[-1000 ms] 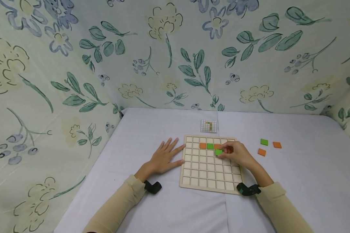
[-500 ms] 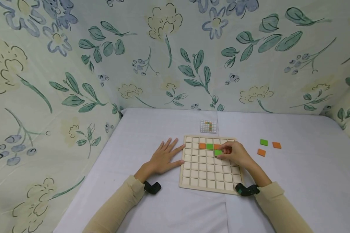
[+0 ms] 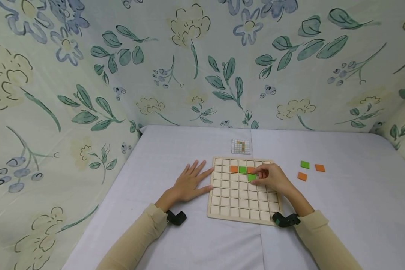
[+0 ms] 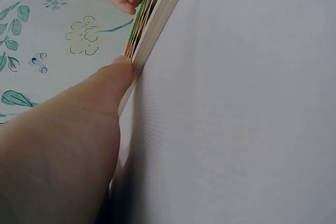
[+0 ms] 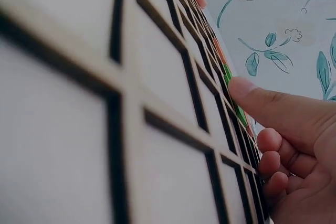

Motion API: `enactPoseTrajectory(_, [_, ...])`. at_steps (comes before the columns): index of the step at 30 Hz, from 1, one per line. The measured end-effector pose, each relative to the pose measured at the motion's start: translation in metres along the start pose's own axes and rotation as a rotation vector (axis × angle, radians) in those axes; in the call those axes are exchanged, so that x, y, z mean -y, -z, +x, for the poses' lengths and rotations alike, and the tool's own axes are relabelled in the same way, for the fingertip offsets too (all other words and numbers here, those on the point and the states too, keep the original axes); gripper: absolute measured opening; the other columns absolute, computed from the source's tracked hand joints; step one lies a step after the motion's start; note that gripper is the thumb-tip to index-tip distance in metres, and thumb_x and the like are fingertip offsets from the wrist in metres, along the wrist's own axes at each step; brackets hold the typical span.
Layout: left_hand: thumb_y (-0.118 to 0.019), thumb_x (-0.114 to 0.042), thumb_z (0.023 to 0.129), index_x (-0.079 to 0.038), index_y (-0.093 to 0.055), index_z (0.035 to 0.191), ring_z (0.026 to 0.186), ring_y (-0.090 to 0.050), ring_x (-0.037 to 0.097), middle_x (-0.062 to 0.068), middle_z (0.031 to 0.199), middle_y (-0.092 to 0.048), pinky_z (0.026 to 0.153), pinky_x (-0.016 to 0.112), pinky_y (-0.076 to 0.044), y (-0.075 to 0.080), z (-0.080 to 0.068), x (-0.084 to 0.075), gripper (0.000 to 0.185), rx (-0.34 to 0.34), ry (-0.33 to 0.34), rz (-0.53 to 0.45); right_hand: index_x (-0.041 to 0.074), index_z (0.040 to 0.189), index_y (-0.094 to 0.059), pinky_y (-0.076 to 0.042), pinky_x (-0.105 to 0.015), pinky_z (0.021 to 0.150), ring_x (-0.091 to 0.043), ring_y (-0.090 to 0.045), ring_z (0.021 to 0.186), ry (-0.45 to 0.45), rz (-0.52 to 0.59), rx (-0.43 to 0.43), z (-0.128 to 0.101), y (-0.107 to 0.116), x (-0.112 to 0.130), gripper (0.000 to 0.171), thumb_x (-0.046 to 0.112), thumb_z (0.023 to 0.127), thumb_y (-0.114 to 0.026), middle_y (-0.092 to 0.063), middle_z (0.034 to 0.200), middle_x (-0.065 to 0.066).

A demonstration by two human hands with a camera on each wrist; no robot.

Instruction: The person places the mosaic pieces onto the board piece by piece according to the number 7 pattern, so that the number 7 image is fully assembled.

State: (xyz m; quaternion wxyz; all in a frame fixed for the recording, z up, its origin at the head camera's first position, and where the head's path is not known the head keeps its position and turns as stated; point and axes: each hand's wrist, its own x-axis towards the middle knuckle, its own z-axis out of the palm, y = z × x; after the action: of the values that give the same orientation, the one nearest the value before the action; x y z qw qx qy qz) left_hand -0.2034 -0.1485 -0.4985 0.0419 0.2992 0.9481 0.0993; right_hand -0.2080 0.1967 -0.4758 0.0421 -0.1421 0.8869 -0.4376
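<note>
My right hand [image 3: 273, 178] sits over the square wooden grid board [image 3: 243, 210], fingertips curled down and pinching the small flat green square tile [image 3: 252, 177], which lies in a cell of the third row, directly below the partly hidden orange tile [image 3: 250, 170] that ends the row of orange tile [image 3: 234, 169] and green tile [image 3: 243, 170]. My left hand [image 3: 189, 183] lies flat on the white tablecloth [image 3: 175, 150], fingers spread and straight, holding nothing, its fingertips touching the board's left edge.

To do this well, I judge I should keep the left hand bracing the frame so the board cannot slide, then square the tile to the cell walls before pressing. From the right wrist view the thumb [image 5: 273, 109] rests on the tile's edge; whether it is fully seated I cannot tell. I check the cell against the small printed pattern card [image 3: 241, 146] beyond the board. Spare tiles, one green [image 3: 305, 164] and two orange [image 3: 320, 168] [image 3: 302, 176], wait to the right.
</note>
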Motion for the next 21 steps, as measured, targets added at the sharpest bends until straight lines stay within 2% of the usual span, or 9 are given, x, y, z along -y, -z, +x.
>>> enactPoseTrajectory(8, [-0.032,-0.069,0.099,-0.033,-0.016,0.161,0.152,0.001,0.033,0.007,0.167,-0.005,0.119,0.054,0.0,-0.002,0.001,0.0,0.074,-0.008,0.004,0.001,0.0,0.104,-0.074,-0.042,-0.023,0.058,-0.019,-0.049,0.071,0.004,0.056,-0.015,-0.005,0.011,-0.001,0.031,0.014,0.079,-0.086,-0.056,0.078,-0.006])
enactPoseTrajectory(15, [-0.033,-0.07,0.098,-0.033,-0.017,0.161,0.152,0.002,0.033,0.006,0.167,-0.005,0.119,0.055,-0.001,-0.003,0.001,0.0,0.074,-0.02,0.003,-0.008,-0.001,0.11,-0.073,-0.042,-0.023,0.061,-0.02,-0.05,0.076,-0.026,0.045,-0.089,-0.01,0.031,0.001,0.033,0.017,0.085,-0.082,-0.056,0.081,-0.007])
enactPoseTrajectory(21, [-0.031,-0.071,0.098,-0.035,-0.015,0.161,0.152,0.003,0.032,0.005,0.167,-0.003,0.119,0.053,0.001,-0.002,0.002,0.0,0.075,-0.001,0.012,-0.008,-0.002,0.112,-0.072,-0.04,-0.023,0.055,-0.02,-0.048,0.075,-0.054,-0.001,-0.167,-0.017,0.051,-0.007,0.037,0.021,0.085,-0.082,-0.055,0.083,-0.01])
